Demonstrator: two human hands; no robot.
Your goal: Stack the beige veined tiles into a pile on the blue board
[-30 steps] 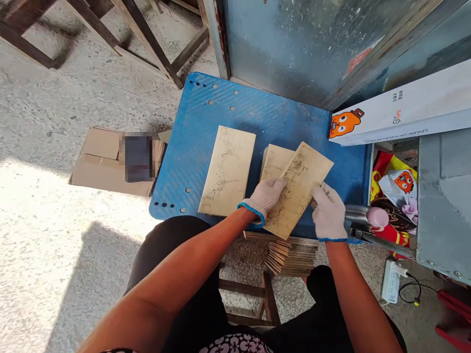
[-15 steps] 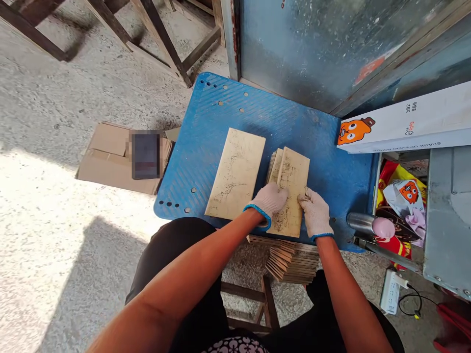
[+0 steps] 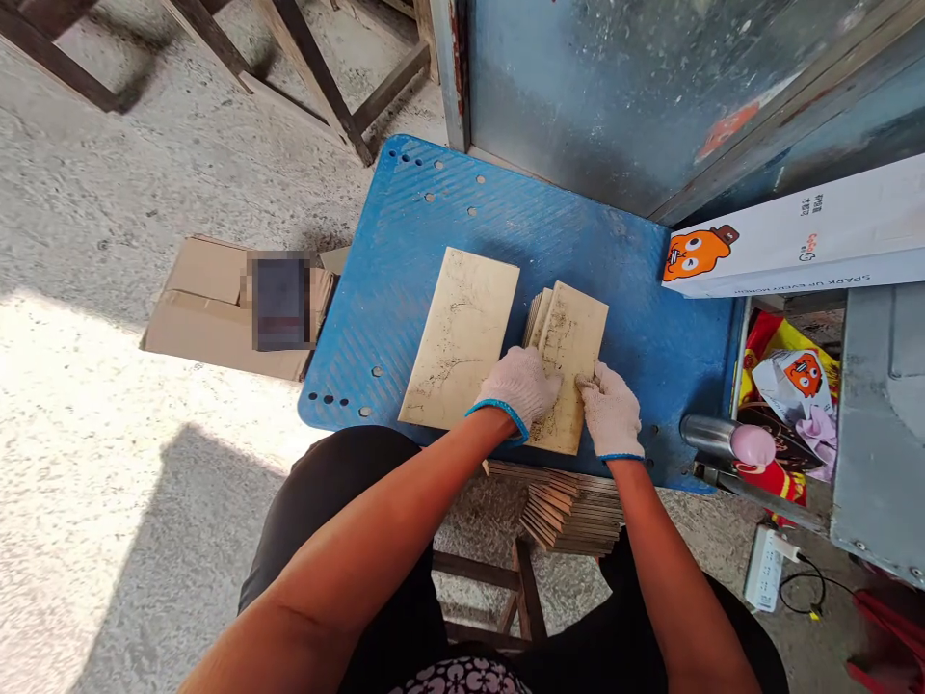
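Note:
Both my hands wear white knit gloves. My left hand [image 3: 515, 388] and my right hand [image 3: 611, 413] are closed on the near end of a stack of thin beige rectangular boards [image 3: 570, 347], one hand at each long edge, on a blue ribbed platform [image 3: 434, 222]. The stack's top board is scratched and stained. To its left a second beige pile [image 3: 459, 337] lies flat on the platform, untouched. Below the platform's near edge, between my knees, sits a fanned pile of the same boards [image 3: 574, 506].
A flattened cardboard box [image 3: 209, 308] lies on the concrete floor at left. A white printed carton [image 3: 802, 241] rests at the platform's right end. A steel bottle with a pink cap [image 3: 723, 441], snack bags [image 3: 787, 371], a power strip [image 3: 764, 569] and a metal wall [image 3: 614, 87] surround it.
The slanted top board has been turned and squared onto the right stack. My right hand has moved left to its edge; both hands now hold the stack's near end.

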